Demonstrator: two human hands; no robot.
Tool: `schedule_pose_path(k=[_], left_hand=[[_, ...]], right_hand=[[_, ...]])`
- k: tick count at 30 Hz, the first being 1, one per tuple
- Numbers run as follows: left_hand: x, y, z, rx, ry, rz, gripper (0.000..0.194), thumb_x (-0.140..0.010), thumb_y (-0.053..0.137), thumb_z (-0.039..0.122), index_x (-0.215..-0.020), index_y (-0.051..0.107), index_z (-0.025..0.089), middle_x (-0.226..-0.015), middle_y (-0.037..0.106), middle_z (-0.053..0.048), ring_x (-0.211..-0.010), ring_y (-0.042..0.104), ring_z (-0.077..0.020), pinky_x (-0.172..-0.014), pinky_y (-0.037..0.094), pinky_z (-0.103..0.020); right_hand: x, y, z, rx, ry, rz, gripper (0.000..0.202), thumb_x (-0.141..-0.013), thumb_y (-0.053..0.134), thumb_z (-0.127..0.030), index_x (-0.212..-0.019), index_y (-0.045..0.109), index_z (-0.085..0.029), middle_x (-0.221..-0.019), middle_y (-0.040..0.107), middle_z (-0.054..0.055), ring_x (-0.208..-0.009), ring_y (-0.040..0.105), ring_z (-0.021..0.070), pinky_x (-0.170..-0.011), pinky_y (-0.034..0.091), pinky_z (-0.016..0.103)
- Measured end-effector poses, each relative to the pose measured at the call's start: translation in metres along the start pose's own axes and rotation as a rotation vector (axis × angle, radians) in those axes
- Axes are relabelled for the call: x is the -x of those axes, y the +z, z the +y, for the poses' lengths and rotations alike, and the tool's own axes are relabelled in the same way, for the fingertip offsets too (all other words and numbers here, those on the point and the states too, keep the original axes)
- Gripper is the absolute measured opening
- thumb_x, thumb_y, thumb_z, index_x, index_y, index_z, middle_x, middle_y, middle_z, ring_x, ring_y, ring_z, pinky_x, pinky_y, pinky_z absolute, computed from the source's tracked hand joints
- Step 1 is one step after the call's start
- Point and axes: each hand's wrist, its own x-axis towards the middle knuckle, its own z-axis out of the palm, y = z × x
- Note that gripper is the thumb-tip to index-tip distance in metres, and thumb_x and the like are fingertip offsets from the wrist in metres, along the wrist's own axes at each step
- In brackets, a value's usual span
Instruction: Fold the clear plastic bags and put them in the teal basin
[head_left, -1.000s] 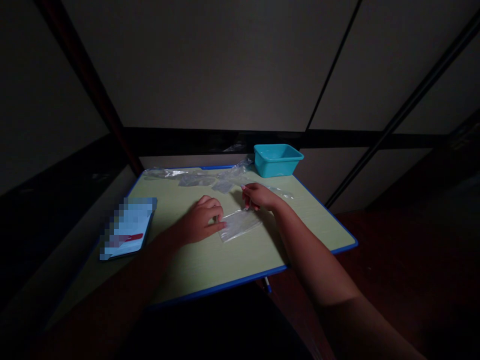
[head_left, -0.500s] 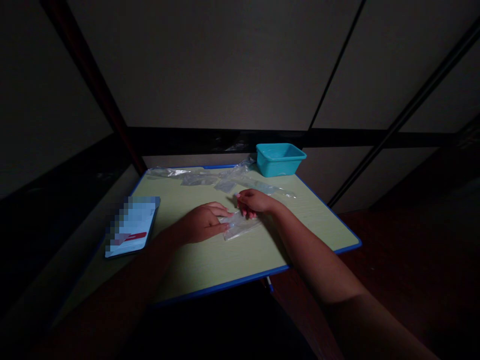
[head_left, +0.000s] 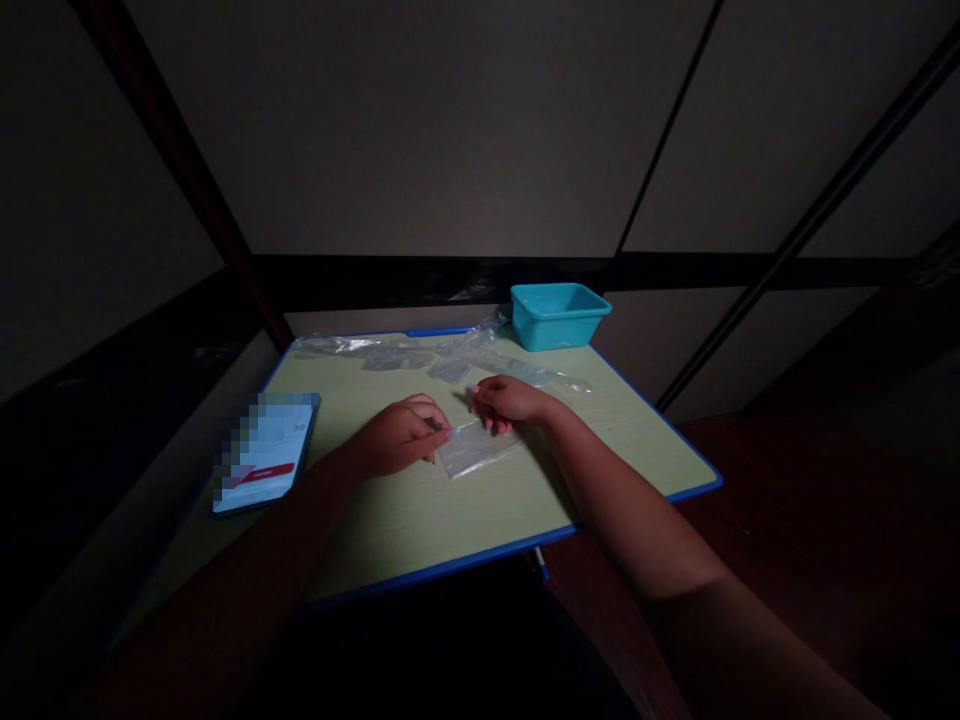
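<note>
A clear plastic bag (head_left: 474, 452) lies on the pale green table in front of me. My left hand (head_left: 401, 437) pinches its upper left corner between thumb and fingers. Over the bag's far edge, my right hand (head_left: 506, 402) is curled, thumb and index finger pressed together. Whatever that pinch may hold is too small to make out. Several more clear plastic bags (head_left: 405, 356) lie flat and overlapping just beyond my hands.
A turquoise plastic basket (head_left: 561, 320) stands at the table's far right corner. On the left lies a tablet (head_left: 266, 455) with a lit, partly blurred screen. The table (head_left: 390, 555) has a blue edge and stands against a panelled wall.
My left hand has gone from resting with fingers spread on the bag to pinching its corner, shifting slightly left. The bag looks flatter. My right hand has hardly moved.
</note>
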Motion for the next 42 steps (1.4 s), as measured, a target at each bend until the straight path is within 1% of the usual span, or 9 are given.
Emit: schedule_pose_path(k=[7,12,18,22,28,31,34,37,42], left_hand=[[0.0009,0.0006,0.003,-0.044,-0.011,-0.082,0.041,-0.086,0.05,0.034,-0.051,0.064,0.02,-0.106,0.067,-0.004,-0.102,0.054,-0.0193,-0.09,0.041,-0.036],[-0.0003,-0.0011,0.0061,-0.093,-0.007,-0.018,0.036,-0.086,0.048,0.033,-0.06,0.068,0.02,-0.093,0.067,-0.006,-0.092,0.056,-0.0174,-0.084,0.042,-0.032],[-0.0006,-0.0026,0.0065,-0.036,0.033,-0.006,0.038,-0.086,0.048,0.029,-0.054,0.069,0.022,-0.085,0.068,-0.003,-0.087,0.055,-0.0167,-0.082,0.042,-0.032],[0.0001,-0.0027,0.006,-0.063,0.068,-0.025,0.037,-0.086,0.049,0.029,-0.055,0.069,0.022,-0.089,0.07,-0.003,-0.089,0.055,-0.0179,-0.083,0.042,-0.034],[0.001,-0.0011,0.0073,-0.159,0.055,-0.087,0.042,-0.086,0.05,0.03,-0.048,0.064,0.019,-0.105,0.068,-0.004,-0.102,0.051,-0.0205,-0.088,0.042,-0.035],[0.0012,-0.0005,0.0075,-0.192,0.076,-0.075,0.038,-0.087,0.048,0.029,-0.056,0.068,0.019,-0.111,0.065,-0.006,-0.106,0.05,-0.0217,-0.092,0.04,-0.037],[0.0018,0.0003,0.0063,-0.239,0.057,-0.048,0.029,-0.088,0.047,0.03,-0.079,0.073,0.021,-0.115,0.061,-0.009,-0.106,0.051,-0.0224,-0.092,0.04,-0.037],[0.0022,0.0011,0.0053,-0.238,0.031,-0.016,0.026,-0.087,0.048,0.029,-0.094,0.071,0.019,-0.108,0.061,-0.01,-0.101,0.054,-0.0206,-0.088,0.042,-0.034],[0.0009,0.0006,0.0054,-0.161,0.036,-0.026,0.034,-0.087,0.049,0.029,-0.063,0.069,0.017,-0.093,0.062,-0.007,-0.091,0.055,-0.0171,-0.083,0.041,-0.029]], right_hand=[[0.0002,0.0009,-0.0015,0.003,0.002,-0.001,0.032,-0.095,0.035,-0.033,-0.075,0.05,-0.014,-0.041,0.053,-0.004,-0.029,0.048,0.0079,-0.032,0.035,0.016],[0.0015,0.0019,-0.0034,0.006,0.013,0.015,0.031,-0.096,0.035,-0.031,-0.074,0.05,-0.014,-0.04,0.052,-0.004,-0.029,0.047,0.0082,-0.031,0.035,0.016],[0.0014,0.0024,-0.0035,0.024,0.019,0.023,0.03,-0.096,0.034,-0.03,-0.075,0.049,-0.014,-0.041,0.052,-0.005,-0.029,0.047,0.0072,-0.031,0.034,0.015],[0.0021,0.0026,-0.0038,0.033,0.023,0.019,0.03,-0.095,0.036,-0.033,-0.074,0.048,-0.015,-0.041,0.052,-0.005,-0.029,0.047,0.007,-0.031,0.035,0.016],[0.0012,0.0018,-0.0002,0.025,-0.011,0.046,0.03,-0.094,0.039,-0.035,-0.073,0.047,-0.015,-0.041,0.049,-0.006,-0.029,0.046,0.0071,-0.03,0.033,0.016],[0.0002,0.0013,0.0015,0.026,-0.013,0.044,0.03,-0.093,0.042,-0.037,-0.074,0.048,-0.015,-0.041,0.05,-0.006,-0.03,0.047,0.007,-0.031,0.033,0.016],[-0.0008,0.0008,0.0025,0.029,-0.015,0.027,0.03,-0.094,0.039,-0.036,-0.075,0.049,-0.015,-0.042,0.051,-0.005,-0.03,0.048,0.0074,-0.031,0.033,0.016],[-0.0015,0.0008,0.0028,0.031,-0.016,0.027,0.03,-0.095,0.038,-0.033,-0.074,0.049,-0.015,-0.041,0.051,-0.005,-0.03,0.048,0.0081,-0.03,0.033,0.016],[-0.0005,0.0015,0.0011,0.049,0.0,0.038,0.029,-0.094,0.039,-0.034,-0.074,0.048,-0.015,-0.042,0.052,-0.004,-0.029,0.048,0.008,-0.03,0.035,0.016]])
